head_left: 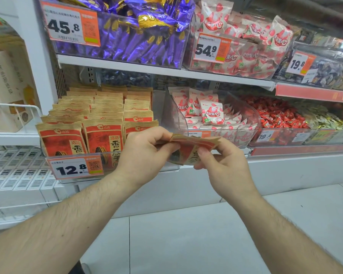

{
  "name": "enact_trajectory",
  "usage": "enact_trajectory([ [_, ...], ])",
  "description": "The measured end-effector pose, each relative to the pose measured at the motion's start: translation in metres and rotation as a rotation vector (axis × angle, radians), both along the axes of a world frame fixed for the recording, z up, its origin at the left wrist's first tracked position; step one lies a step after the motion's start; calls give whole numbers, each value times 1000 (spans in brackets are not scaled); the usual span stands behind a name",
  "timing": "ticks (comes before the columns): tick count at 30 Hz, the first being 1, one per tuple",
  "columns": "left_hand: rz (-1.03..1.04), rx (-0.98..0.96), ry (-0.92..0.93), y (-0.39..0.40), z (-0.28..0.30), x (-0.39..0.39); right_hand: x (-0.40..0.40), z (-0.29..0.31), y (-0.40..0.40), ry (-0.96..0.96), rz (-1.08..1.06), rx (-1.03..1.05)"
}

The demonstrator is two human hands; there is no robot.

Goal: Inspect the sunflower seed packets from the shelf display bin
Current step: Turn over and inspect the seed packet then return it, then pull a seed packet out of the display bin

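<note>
fingers (162, 135) of both hands pinch one seed packet (188, 149) before the clear bin (53, 155) packed with upright packets (99, 119).

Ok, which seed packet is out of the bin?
The packet pinched between left hand and right hand, tilted flat; the others stand upright in the bin.

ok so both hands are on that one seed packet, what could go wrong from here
1. The seed packet is bent between the left hand and right hand; each grip is only a pinch at an edge, so it might crease or slip to the floor.
2. The left hand sits right in front of the upright packets in the bin; moving the packet back carelessly could knock the front row over.
</note>
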State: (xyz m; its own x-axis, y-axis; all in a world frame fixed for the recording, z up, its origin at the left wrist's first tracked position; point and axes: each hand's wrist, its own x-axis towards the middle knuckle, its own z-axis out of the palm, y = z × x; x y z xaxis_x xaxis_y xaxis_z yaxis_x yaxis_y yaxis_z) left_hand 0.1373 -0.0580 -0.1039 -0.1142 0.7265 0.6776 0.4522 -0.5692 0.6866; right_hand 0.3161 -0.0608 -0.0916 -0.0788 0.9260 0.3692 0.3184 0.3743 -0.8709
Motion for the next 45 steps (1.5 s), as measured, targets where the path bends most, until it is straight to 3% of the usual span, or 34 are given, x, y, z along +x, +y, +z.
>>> enact_trajectory([
  [4, -74, -94, 40, -2, 17, 4, 2, 6, 1, 101, -94, -33],
  [8, 109, -17, 201, 2, 36, -9, 8, 29, 7, 396, -200, -44],
  [11, 258, -169, 357, 12, 52, -28, 2, 47, 16, 453, -197, -22],
  [19, 409, -553, 546, 57, 72, -67, -50, 67, 84, 286, -152, -3],
  [23, 367, -670, 553, 72, 69, -80, -78, 54, 130, 209, -144, -26],
  [27, 342, -710, 555, 81, 68, -89, -103, 44, 168, 109, -158, -72],
  [41, 317, -768, 577, 96, 62, -95, -125, 23, 186, 140, -249, -107],
  [45, 316, -778, 753, 99, 69, -94, -111, 32, 179, 119, -208, -152],
])
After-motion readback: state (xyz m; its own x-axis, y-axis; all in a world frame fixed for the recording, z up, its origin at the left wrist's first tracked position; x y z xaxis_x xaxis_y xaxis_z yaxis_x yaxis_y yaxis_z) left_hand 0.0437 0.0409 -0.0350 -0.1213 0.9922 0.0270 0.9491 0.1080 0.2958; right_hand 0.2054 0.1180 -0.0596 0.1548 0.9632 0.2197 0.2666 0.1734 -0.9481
